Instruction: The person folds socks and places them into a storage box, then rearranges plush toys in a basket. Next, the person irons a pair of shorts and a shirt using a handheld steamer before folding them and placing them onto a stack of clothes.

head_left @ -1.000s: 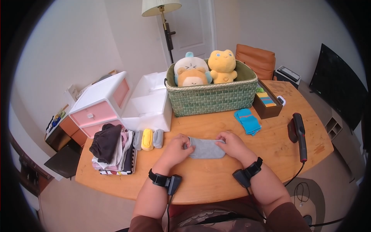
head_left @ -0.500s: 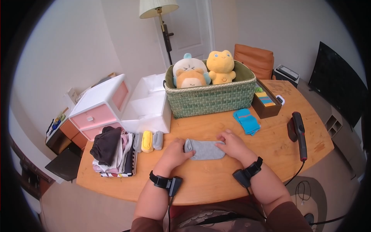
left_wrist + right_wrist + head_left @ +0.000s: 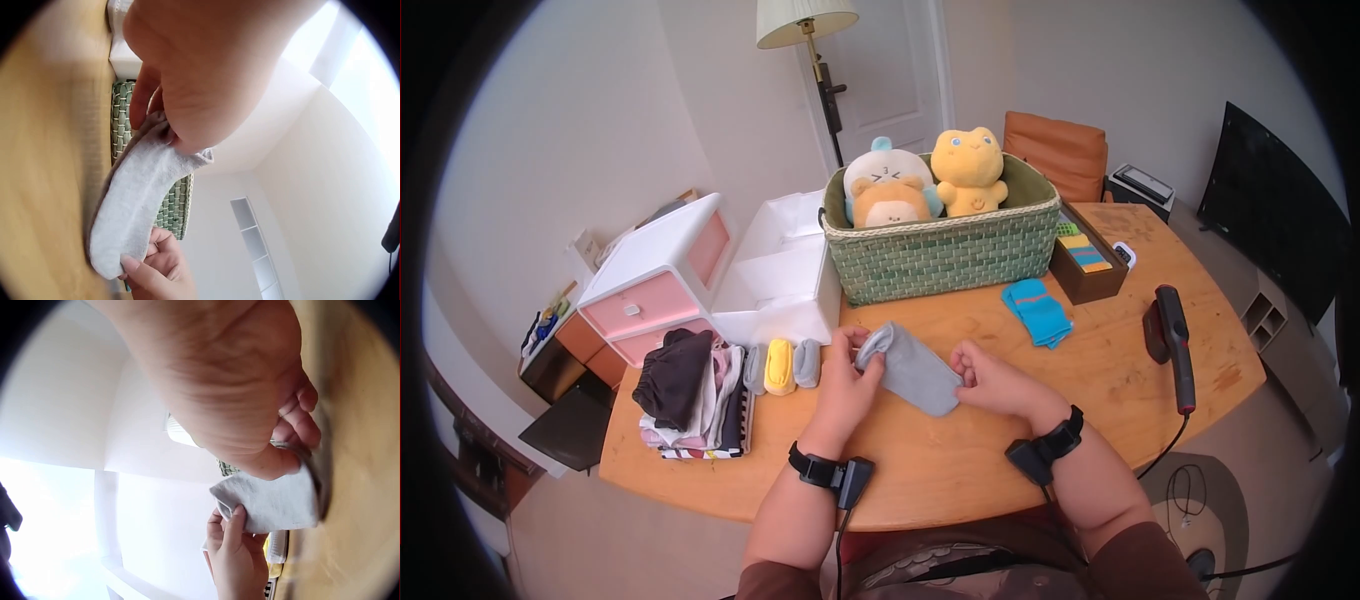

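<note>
A grey sock [image 3: 915,378] is held slantwise over the wooden table in front of the person. My left hand [image 3: 850,380] grips its cuff end, thumb on the near side. At the toe end, my right hand [image 3: 997,382] pinches the edge; the left wrist view shows that thumb [image 3: 134,265] on the fabric. To the left of the left hand stand a rolled grey sock [image 3: 805,363], a rolled yellow sock [image 3: 779,367] and another grey roll [image 3: 754,370]. Flat blue socks [image 3: 1037,312] lie beyond the right hand.
Folded clothes [image 3: 690,395] are stacked at the left, before a pink-and-white drawer unit [image 3: 650,290] and a white bin [image 3: 785,325]. A green woven basket [image 3: 945,265] of plush toys stands at the back. Right of it are a brown box [image 3: 1090,285] and a corded black handheld appliance [image 3: 1172,350].
The sock lay level on the table; now its cuff end is lifted and it slants down toward the right. My left hand has risen with the cuff, and the right has moved slightly left and down.
</note>
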Demonstrator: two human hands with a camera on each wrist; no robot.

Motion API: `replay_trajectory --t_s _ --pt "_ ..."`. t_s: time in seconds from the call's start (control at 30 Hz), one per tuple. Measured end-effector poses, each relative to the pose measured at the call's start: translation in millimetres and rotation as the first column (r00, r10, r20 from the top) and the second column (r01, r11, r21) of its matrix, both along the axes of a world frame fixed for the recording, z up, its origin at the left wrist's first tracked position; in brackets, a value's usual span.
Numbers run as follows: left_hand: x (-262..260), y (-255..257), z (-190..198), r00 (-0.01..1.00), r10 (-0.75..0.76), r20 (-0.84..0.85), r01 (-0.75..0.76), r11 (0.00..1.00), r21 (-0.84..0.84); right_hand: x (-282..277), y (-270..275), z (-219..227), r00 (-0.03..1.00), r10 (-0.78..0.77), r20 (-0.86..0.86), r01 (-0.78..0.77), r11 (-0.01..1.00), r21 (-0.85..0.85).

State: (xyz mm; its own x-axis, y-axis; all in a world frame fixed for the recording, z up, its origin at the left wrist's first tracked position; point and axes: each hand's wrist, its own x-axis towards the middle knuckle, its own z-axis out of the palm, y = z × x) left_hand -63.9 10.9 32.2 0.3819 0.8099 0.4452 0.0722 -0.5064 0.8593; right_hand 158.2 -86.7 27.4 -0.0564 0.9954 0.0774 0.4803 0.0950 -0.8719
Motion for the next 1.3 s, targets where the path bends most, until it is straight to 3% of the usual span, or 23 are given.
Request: replay_trajectory --t_s 0.03,0.27,0.33,0.37,0.43,0.5,0.53,0.57,0.6,0.7,0.77,0.8,0.87,0.9,1.0,1.3 --pt "-1.5 0.9 2.4 0.999 0.044 -0.001 -0.044 0.999 0.0 -4.3 -1.6 0.3 0.995 0.035 -0.096 -0.031 0.998 0.047" --pt "-5.1 9.3 -2.8 0.989 0.149 0.018 -0.15 0.986 0.07 -16.9 -1.0 -7.8 0.972 0.198 -0.125 -0.184 0.976 0.112" --pt "-5.6 9.2 -2.4 0.99 0.139 0.019 -0.14 0.988 0.064 -14.6 4.0 -12.2 0.954 0.273 0.121 -0.299 0.892 0.341" --pt "-5.5 8.9 -1.7 0.992 0.127 0.019 -0.128 0.99 0.06 -15.1 2.4 -9.0 0.954 0.274 0.121 -0.299 0.891 0.34" --pt "-2.2 3.5 2.2 0.994 0.098 0.057 -0.1 0.994 0.031 -16.0 -3.2 0.2 0.973 0.221 0.065 -0.227 0.969 0.103" --pt "0.0 3.7 3.6 0.993 0.067 0.094 -0.068 0.998 0.006 -13.9 -1.1 -5.3 0.973 0.218 0.076 -0.224 0.972 0.075" --pt "-0.3 6.4 2.7 0.985 0.171 -0.003 -0.163 0.947 0.275 -13.7 -0.4 -6.2 0.972 0.22 0.088 -0.224 0.973 0.046" --pt "-1.1 7.8 2.5 0.954 0.294 -0.067 -0.215 0.82 0.531 -13.4 -0.9 -5.6 0.972 0.219 0.086 -0.223 0.974 0.047" --pt "-2.3 8.0 2.6 0.954 0.293 -0.069 -0.214 0.82 0.531 -13.4 -1.9 -3.6 0.971 0.219 0.097 -0.223 0.974 0.035" --pt "-5.2 4.7 5.1 0.979 0.16 -0.123 -0.088 0.887 0.453 -12.6 -1.8 -4.2 0.965 0.225 0.133 -0.231 0.972 0.037" --pt "-6.1 -2.3 8.3 0.967 -0.114 -0.229 0.16 0.968 0.191 -12.0 -0.8 -6.5 0.96 0.23 0.161 -0.241 0.969 0.049" --pt "-6.4 -7.3 11.2 0.967 -0.113 -0.227 0.158 0.969 0.19 -12.0 -0.7 -7.9 0.96 0.226 0.167 -0.238 0.969 0.061" --pt "-6.2 -19.5 21.6 0.834 -0.314 -0.453 0.324 0.944 -0.058 -11.5 -0.5 -7.9 0.959 0.223 0.177 -0.239 0.969 0.069" --pt "-6.4 -16.6 17.1 0.758 -0.389 -0.523 0.398 0.912 -0.102 -11.3 -1.1 -7.3 0.957 0.214 0.194 -0.233 0.969 0.08" --pt "-8.1 -16.7 7.2 0.753 -0.371 -0.543 0.457 0.889 0.027 -11.2 -2.2 -5.6 0.955 0.196 0.224 -0.224 0.969 0.105" --pt "-3.1 -15.2 1.4 0.77 -0.38 -0.512 0.49 0.867 0.092 -10.5 -3.8 -0.1 0.935 0.141 0.324 -0.199 0.968 0.152"
